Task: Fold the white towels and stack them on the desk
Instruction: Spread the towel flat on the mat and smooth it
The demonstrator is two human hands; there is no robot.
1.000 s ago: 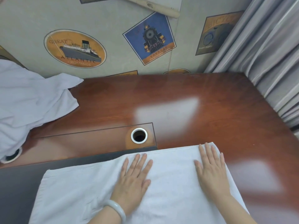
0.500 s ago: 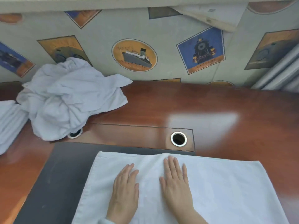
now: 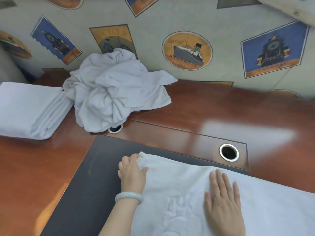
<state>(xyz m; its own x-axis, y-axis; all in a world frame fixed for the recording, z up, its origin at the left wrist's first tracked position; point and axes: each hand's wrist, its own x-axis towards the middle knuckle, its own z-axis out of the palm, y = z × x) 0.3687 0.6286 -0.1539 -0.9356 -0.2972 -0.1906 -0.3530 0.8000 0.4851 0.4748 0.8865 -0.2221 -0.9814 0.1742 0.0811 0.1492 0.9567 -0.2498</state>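
Left hand [image 3: 132, 172] pinches the far-left corner of the towel [image 3: 179, 184]; right hand [image 3: 223, 206] lies flat on it, fingers straight. Its long axis runs left to right across the desk [image 3: 204, 106].

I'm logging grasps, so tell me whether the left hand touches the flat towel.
Touching. The head view shows the left hand gripping the flat towel at its far left corner, thumb on top of the cloth.

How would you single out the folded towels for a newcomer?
Follow the brown desk to its left edge. The folded towels lie there beside the crumpled pile; unlike it and the flat towel up front, they form a neat layered block.
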